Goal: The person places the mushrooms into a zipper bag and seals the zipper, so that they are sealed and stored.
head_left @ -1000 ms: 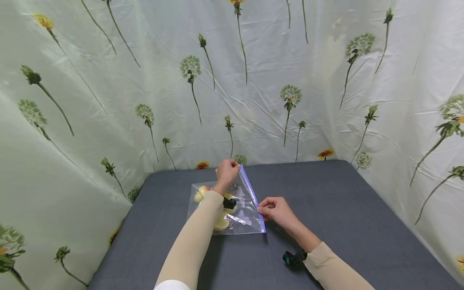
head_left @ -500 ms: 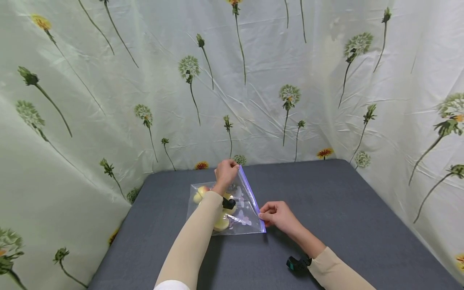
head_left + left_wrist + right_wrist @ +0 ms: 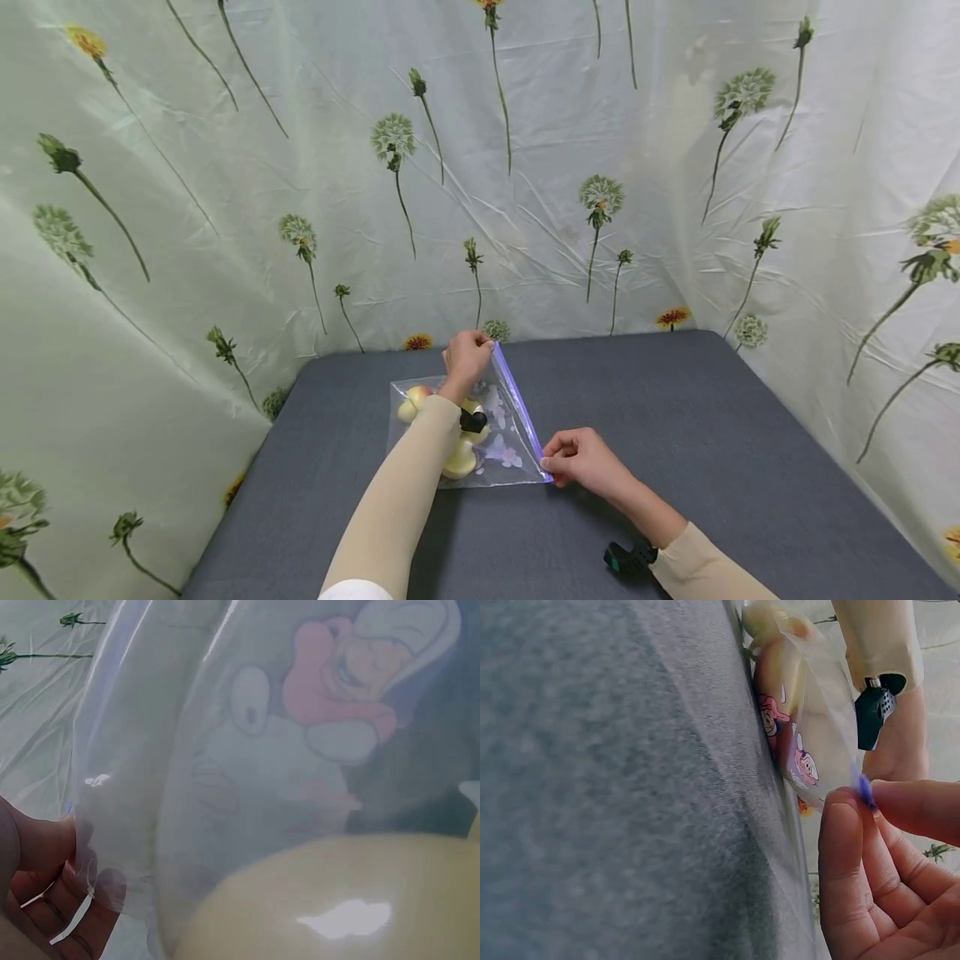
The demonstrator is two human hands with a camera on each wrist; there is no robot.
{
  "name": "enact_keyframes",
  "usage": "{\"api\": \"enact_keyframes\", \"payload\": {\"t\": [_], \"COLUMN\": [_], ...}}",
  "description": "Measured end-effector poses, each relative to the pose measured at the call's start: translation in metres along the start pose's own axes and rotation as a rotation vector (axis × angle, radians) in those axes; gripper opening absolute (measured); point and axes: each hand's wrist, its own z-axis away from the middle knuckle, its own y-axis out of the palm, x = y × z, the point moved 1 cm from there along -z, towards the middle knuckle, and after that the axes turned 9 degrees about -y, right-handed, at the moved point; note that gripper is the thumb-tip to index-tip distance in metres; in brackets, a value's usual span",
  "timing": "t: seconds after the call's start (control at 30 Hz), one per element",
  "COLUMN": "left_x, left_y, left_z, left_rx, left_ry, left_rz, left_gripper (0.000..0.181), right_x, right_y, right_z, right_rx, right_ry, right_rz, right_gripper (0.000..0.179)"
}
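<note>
A clear zip bag (image 3: 517,473) with a purple seal strip (image 3: 517,398) and printed cartoon figures lies on the table, its strip side lifted. Inside are several pale yellow, red-tinged fruits (image 3: 459,460), kind unclear; one looms large and pale (image 3: 330,900) in the left wrist view. At the strip's far end my left hand (image 3: 468,357) pinches the bag's corner between thumb and fingers. The near end of the strip is pinched by my right hand (image 3: 588,462); in the right wrist view thumb and forefinger meet on the purple strip (image 3: 866,793). My left forearm hides part of the bag.
The dark grey table (image 3: 675,417) extends on both sides of the bag. A white curtain (image 3: 525,208) printed with dandelions hangs behind it and at both sides. Each wrist wears a black camera, such as the one on the right wrist (image 3: 630,560).
My right hand has slid along the purple strip toward the near corner of the bag. The left hand has stayed on the far corner.
</note>
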Motion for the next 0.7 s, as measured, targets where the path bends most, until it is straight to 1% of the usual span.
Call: {"api": "enact_keyframes", "payload": {"t": [0.3,0.47,0.7], "left_x": [0.0024,0.0019,0.0023], "left_y": [-0.0015,-0.0014,-0.0008], "left_z": [0.0012,0.0021,0.0019], "left_rx": [-0.015,-0.01,0.012], "left_ry": [0.002,-0.001,-0.01], "left_rz": [-0.004,0.003,0.044], "left_gripper": [0.017,0.018,0.016], "right_x": [0.0008,0.001,-0.0008], "right_y": [-0.0001,0.0,-0.0022], "right_z": [0.0051,0.0059,0.0071], "right_rx": [0.032,0.039,0.042], "right_ry": [0.022,0.024,0.036], "right_rz": [-0.015,-0.016,-0.037], "right_gripper": [0.013,0.013,0.014]}}
